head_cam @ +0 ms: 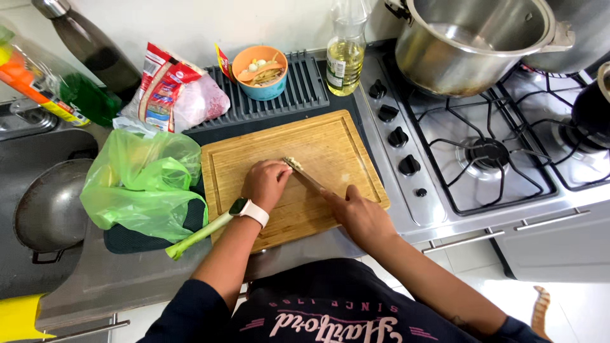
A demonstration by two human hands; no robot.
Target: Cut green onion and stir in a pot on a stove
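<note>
The counter point(127, 279) is carrying a wooden board point(321, 149), the landmark here, lying square before the person so both arms are reaching it. Right of the board a big steel pot point(470, 44) is sitting on the stove point(495, 159); left of it a green bag point(143, 184) is slumping open. On the board the left hand point(265, 184) is pressing down, curled, pinning a small pale piece point(292, 163), while the right hand's point(359, 216) grip is clenching a knife point(308, 178) angled toward it.

Matt wood board point(330, 152), shiny steel pot point(473, 44), glossy green plastic bag point(143, 184).
</note>
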